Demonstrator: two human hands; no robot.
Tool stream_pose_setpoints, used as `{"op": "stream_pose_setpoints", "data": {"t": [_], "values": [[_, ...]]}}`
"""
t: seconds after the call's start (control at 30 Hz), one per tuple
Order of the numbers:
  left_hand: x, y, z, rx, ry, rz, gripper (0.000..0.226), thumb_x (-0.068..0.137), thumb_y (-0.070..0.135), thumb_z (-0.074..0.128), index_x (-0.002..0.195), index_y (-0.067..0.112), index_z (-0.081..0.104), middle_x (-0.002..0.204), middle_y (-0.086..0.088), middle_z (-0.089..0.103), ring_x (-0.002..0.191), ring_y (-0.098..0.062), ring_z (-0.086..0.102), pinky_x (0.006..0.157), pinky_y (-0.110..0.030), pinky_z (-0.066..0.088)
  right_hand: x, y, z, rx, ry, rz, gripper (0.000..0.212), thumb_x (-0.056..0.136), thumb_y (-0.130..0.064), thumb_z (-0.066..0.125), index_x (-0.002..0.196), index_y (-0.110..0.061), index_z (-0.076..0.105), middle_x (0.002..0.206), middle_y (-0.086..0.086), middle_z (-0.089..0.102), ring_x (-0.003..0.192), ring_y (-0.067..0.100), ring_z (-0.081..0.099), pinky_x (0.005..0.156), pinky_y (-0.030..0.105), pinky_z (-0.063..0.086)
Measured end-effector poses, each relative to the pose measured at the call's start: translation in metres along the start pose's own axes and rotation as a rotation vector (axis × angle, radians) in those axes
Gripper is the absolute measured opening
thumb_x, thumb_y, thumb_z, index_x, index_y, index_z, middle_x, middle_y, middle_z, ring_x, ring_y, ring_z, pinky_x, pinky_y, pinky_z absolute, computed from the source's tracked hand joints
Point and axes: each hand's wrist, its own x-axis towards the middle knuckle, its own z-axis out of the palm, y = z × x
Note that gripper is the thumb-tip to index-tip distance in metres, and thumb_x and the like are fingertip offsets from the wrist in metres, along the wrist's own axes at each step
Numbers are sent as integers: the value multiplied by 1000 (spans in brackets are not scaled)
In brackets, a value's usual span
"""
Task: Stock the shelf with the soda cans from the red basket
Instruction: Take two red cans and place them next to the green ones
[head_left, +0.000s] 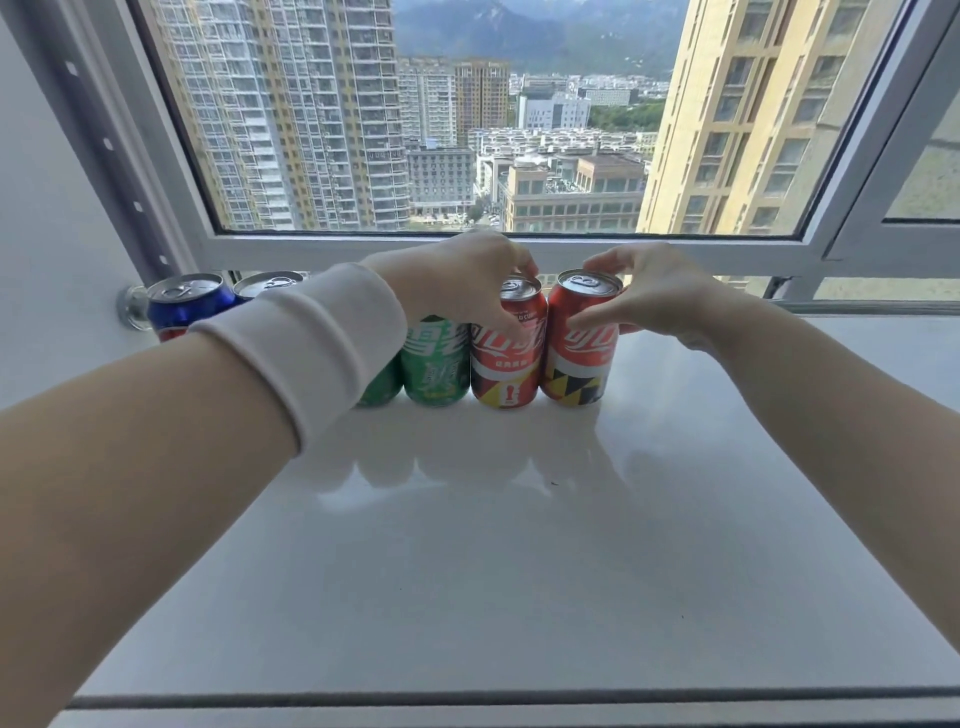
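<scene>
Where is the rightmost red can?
Head view: the rightmost red can ends the row on the white ledge, beside the other red can, gripped by the right hand.

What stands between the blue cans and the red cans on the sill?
Two green cans, side by side in the row. The one nearer the blue cans is mostly hidden behind the wristband. This shows in the head view.

Blue cans (187, 304), green cans (435, 364), red cans (509, 353) with yellow-black triangles.
</scene>
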Motion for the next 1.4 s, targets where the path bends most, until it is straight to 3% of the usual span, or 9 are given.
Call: {"op": "stream_pose_setpoints", "data": {"t": [0.27, 0.4, 0.53, 0.7, 0.9, 1.03, 1.2, 1.4], "values": [[1, -1, 3, 10, -4, 1, 72, 76, 40, 71, 137, 20, 39, 134, -7, 44, 121, -24, 44, 100, -42, 42, 0, -3, 0, -64, 5, -4, 72, 62, -19, 84, 126, -10, 51, 107, 1, 53, 98, 22, 57, 79, 34, 55], [1, -1, 5, -8, 1, -7, 73, 76, 38, 72, 137, 18, 38, 134, -7, 43, 121, -23, 44, 98, -37, 41, -1, -3, 3, -116, 41, -22, 74, 62, -26, 84, 126, -9, 51, 112, 2, 53, 98, 20, 56, 72, 30, 54], [0, -1, 7, -25, 15, -11, 73, 76, 37, 72, 138, 19, 37, 133, -7, 43, 119, -23, 45, 91, -32, 39, -1, -2, 4, -191, 84, -38, 79, 59, -34, 85, 126, -10, 50, 125, 7, 54, 109, 23, 55, 89, 39, 52], [-1, -2, 9, -51, 30, -13, 72, 76, 37, 71, 137, 18, 38, 133, -8, 42, 119, -24, 45, 95, -34, 40, -3, -4, 5, -186, 84, -21, 78, 61, -35, 84, 126, -10, 50, 125, 7, 55, 104, 22, 55, 80, 37, 55], [-4, 2, 12, -53, 46, -22, 72, 79, 32, 69, 140, 16, 34, 138, -9, 38, 121, -26, 46, 88, -30, 41, -6, -2, 8, -245, 123, -51, 77, 64, -38, 81, 127, -10, 49, 128, 8, 54, 115, 23, 52, 94, 39, 48], [-7, 8, 12, 20, 44, -30, 73, 83, 32, 66, 143, 14, 28, 143, -9, 35, 129, -26, 39, 98, -34, 39, -13, -5, 10, -265, 132, -67, 81, 67, -40, 79, 134, -10, 44, 136, 7, 49, 123, 22, 47, 98, 32, 41], [-28, 20, 7, 47, 83, -43, 79, 87, 39, 58, 148, 14, 15, 156, -5, 13, 142, -22, 18, 113, -36, 20, -34, -6, 6, -288, 157, -94, 86, 73, -41, 74, 140, -6, 33, 146, 7, 39, 133, 22, 37, 105, 31, 32], [-80, 45, 14, 19, 253, -101, 70, 90, 38, 54, 147, 16, 20, 155, -4, 18, 142, -21, 19, 115, -38, 17, -86, 1, 7, -355, 265, -190, 75, 80, -39, 67, 139, -5, 35, 142, 12, 42, 132, 24, 38, 105, 29, 29]]}}
